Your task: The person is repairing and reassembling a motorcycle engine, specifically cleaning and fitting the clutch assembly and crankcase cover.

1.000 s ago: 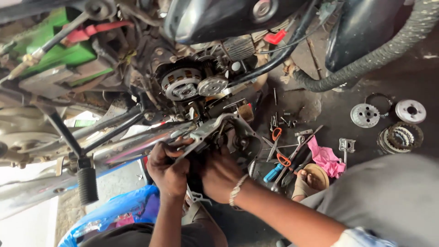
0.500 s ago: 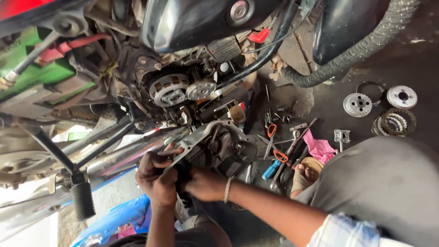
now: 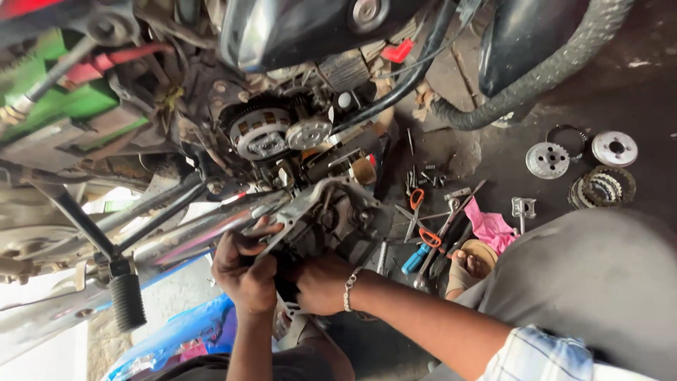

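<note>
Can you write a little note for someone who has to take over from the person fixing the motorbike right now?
Left hand: fingers gripping the edge of the engine cover.
Right hand: under the cover, helping to hold it; its fingers are hidden.
Cover: off the engine, held just below the bare gears.
On the floor to the right: pliers, pink rag, clutch parts.
Done: cover off, clutch parts out.
Left: cover is in hand, not set down or refitted.

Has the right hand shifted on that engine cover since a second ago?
No clear move. The right hand stays under the metal engine cover, beside the left hand, with the same offset from the footpeg.
</note>
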